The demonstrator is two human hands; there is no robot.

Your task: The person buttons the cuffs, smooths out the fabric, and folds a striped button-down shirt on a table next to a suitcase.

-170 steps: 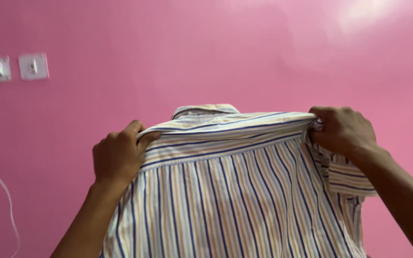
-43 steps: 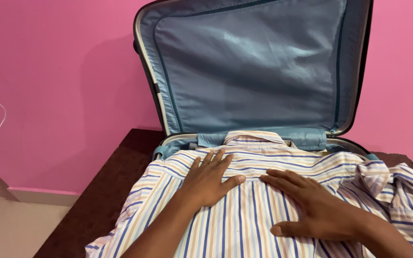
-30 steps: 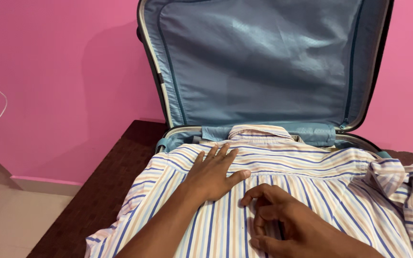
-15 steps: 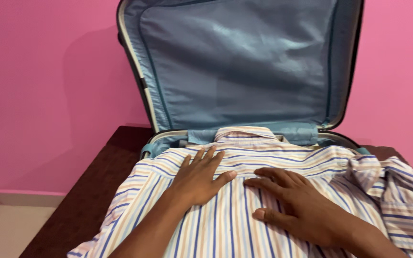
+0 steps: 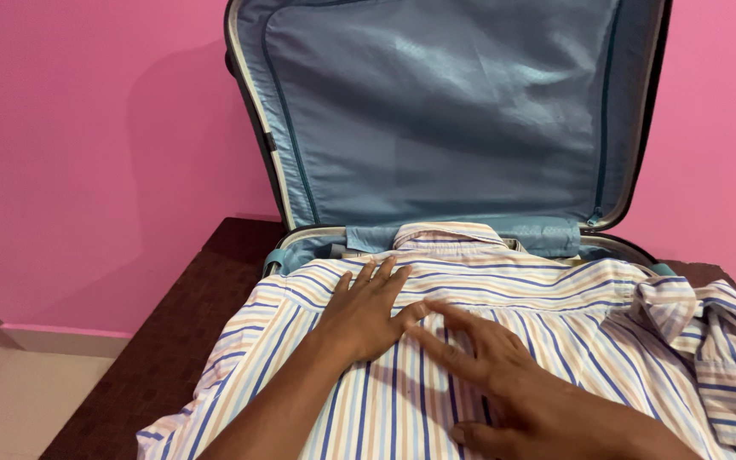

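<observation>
Head view, looking down. A pink wall (image 5: 87,153) backs an open hard-shell suitcase (image 5: 641,128) whose blue-lined lid (image 5: 445,111) stands upright at the far side, on a dark brown table (image 5: 163,341). A striped shirt (image 5: 555,307), in blue, orange and white, lies spread flat over the suitcase's lower half, collar (image 5: 445,234) toward the lid and its long axis running from the collar back toward the wearer; it spills over the near and left rims, and 1 bunched sleeve (image 5: 726,341) trails off to the right. The left hand (image 5: 368,315) lies open, palm down, below the collar, nearer to it than the other hand. The right hand (image 5: 504,383) also lies open and flat, just beside and nearer the wearer, fingertips (image 5: 426,334) meeting the left thumb. Neither hand grips cloth. Bare table shows to the left; the lid closes off the far edge.
</observation>
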